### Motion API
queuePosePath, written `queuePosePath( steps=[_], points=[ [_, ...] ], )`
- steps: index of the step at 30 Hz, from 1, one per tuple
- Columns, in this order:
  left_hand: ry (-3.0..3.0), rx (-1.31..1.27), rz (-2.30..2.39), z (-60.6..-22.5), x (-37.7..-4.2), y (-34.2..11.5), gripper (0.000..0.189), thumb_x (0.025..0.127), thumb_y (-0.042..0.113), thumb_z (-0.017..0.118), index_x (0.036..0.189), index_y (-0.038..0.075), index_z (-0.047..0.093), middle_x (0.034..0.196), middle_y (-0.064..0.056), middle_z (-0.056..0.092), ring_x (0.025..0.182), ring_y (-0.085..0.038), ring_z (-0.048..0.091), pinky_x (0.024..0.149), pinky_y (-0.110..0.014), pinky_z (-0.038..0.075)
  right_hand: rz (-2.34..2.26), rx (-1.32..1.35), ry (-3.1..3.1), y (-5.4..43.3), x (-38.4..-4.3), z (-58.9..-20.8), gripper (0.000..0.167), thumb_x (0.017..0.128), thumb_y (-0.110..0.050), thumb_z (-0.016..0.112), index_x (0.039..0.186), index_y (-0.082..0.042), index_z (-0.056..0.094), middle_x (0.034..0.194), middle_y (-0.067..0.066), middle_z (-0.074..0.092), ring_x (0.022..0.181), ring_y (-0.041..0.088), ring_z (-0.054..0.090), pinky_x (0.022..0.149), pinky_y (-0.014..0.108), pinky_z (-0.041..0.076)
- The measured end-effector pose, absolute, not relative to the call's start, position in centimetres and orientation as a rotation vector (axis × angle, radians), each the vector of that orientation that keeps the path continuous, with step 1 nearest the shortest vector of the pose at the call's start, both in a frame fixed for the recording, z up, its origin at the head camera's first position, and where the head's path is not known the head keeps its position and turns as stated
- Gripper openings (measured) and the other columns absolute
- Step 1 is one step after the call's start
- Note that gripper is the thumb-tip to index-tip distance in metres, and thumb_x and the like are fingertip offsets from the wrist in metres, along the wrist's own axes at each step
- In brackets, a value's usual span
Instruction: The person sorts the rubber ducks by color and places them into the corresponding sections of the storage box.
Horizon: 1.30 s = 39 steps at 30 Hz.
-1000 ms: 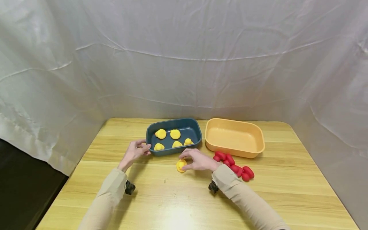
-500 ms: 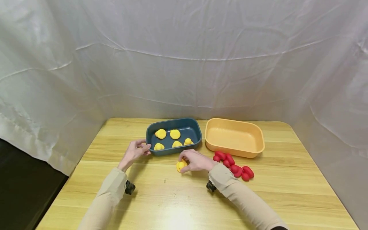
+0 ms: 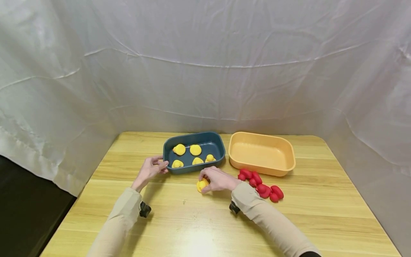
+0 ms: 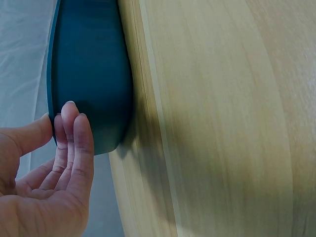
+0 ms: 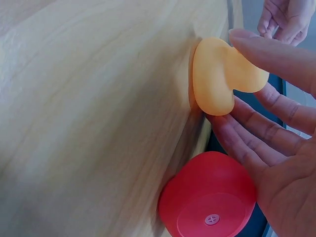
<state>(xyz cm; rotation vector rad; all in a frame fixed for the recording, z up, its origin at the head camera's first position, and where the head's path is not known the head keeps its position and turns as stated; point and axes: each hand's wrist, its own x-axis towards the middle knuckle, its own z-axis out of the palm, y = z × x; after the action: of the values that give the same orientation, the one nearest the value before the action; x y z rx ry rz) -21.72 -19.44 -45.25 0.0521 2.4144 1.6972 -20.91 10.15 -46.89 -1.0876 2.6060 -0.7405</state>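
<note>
In the head view my left hand (image 3: pixel 151 172) pinches the near left corner of a dark blue bin (image 3: pixel 186 170), thumb on the rim and fingers along the outer wall (image 4: pixel 94 54). Several yellow rubber ducks (image 3: pixel 196 150) lie inside that bin. Just in front of it, my right hand (image 3: pixel 221 179) has its thumb and fingers around another yellow rubber duck (image 3: pixel 202 185) at the tabletop. The right wrist view shows the thumb at this duck's (image 5: pixel 212 74) neck and the fingers on its far side. A red rubber toy (image 5: pixel 212 192) sits right by the palm there.
An orange-yellow bin (image 3: pixel 260 170) with nothing inside stands to the right of the blue one. Several red rubber toys (image 3: pixel 264 191) form a cluster before it, beside the right wrist. A pale curtain (image 3: pixel 205 89) closes off the back and sides of the wooden table (image 3: pixel 173 225).
My right hand has drawn its thumb and fingers in closer around the yellow duck, the forearm shifting slightly left. The left hand and both bins stay put.
</note>
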Motion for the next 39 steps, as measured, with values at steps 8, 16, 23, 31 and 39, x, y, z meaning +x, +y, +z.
queuePosePath(
  steps=[8, 16, 23, 31, 39],
  points=[
    [2.420, 0.059, 1.691, -45.2, -21.7, -19.4, 0.056, 0.101, 0.011, 0.061, 0.145, -0.016, 0.039, 0.090, -0.012, 0.071, 0.075, -0.016, 0.074, 0.084, -0.041, 0.063, -0.801, -1.088, 2.576, 10.1, -20.9, -46.8, 0.033, 0.075, -0.021, 0.089, 0.098, -0.009, 0.069, 0.096, 0.001, 0.072, 0.090, 0.009, 0.066, 0.082, 0.019, 0.055],
    [2.424, 0.054, 1.686, -45.2, -21.7, -19.4, 0.056, 0.101, 0.011, 0.060, 0.145, -0.016, 0.039, 0.088, -0.010, 0.071, 0.075, -0.016, 0.074, 0.084, -0.042, 0.063, -0.918, -1.070, 2.508, 10.4, -20.9, -46.5, 0.033, 0.075, -0.018, 0.088, 0.100, -0.008, 0.069, 0.096, 0.002, 0.074, 0.088, 0.008, 0.067, 0.083, 0.021, 0.057],
    [2.420, 0.063, 1.688, -45.3, -21.7, -19.4, 0.055, 0.101, 0.010, 0.060, 0.145, -0.016, 0.039, 0.090, -0.012, 0.071, 0.075, -0.016, 0.073, 0.084, -0.041, 0.063, -1.100, -1.030, 2.389, 10.5, -21.1, -46.4, 0.031, 0.078, -0.012, 0.084, 0.103, -0.002, 0.069, 0.099, 0.008, 0.075, 0.090, 0.008, 0.069, 0.090, 0.025, 0.060],
    [2.418, 0.053, 1.695, -45.2, -21.7, -19.4, 0.055, 0.101, 0.009, 0.060, 0.145, -0.016, 0.039, 0.090, -0.012, 0.072, 0.074, -0.015, 0.073, 0.084, -0.040, 0.063, -1.363, -0.960, 2.238, 10.8, -21.3, -46.6, 0.030, 0.081, -0.006, 0.081, 0.107, 0.002, 0.069, 0.105, 0.015, 0.073, 0.094, 0.012, 0.069, 0.095, 0.030, 0.059],
    [2.419, 0.058, 1.696, -45.3, -21.7, -19.4, 0.054, 0.101, 0.008, 0.059, 0.145, -0.016, 0.040, 0.091, -0.016, 0.073, 0.075, -0.015, 0.073, 0.084, -0.042, 0.063, -1.496, -0.940, 2.212, 11.2, -21.5, -45.8, 0.031, 0.084, -0.007, 0.080, 0.112, 0.001, 0.068, 0.114, 0.017, 0.072, 0.100, 0.016, 0.071, 0.097, 0.027, 0.058]
  ],
)
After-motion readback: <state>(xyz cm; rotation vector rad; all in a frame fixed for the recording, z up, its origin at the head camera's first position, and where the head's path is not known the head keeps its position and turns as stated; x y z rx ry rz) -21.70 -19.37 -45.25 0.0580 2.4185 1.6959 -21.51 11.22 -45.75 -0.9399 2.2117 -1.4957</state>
